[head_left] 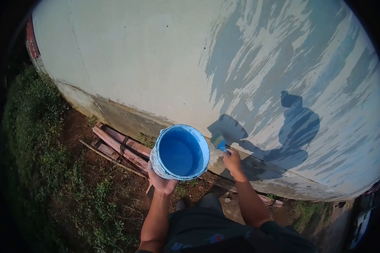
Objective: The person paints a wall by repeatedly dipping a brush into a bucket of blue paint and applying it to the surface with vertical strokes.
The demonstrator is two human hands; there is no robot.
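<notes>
My left hand (161, 182) holds a blue bucket (157, 162) from below and at its side, its thumb up against the outer wall. Blue liquid (176, 155) lies inside the bucket. To the right of it, my right hand (232, 161) is closed round the handle of a paintbrush (218, 141), whose bristles point up and left. The brush is in front of a pale wall (147, 55), apart from the bucket; whether its bristles touch the wall I cannot tell. Darker wet-looking strokes (228, 55) cover the wall's right part.
Reddish wooden planks (128, 152) lie on the ground along the wall's base at the left. Green plants (42, 139) grow at the far left. My shadow (299, 126) falls on the wall at the right. A shoe (180, 205) shows below the bucket.
</notes>
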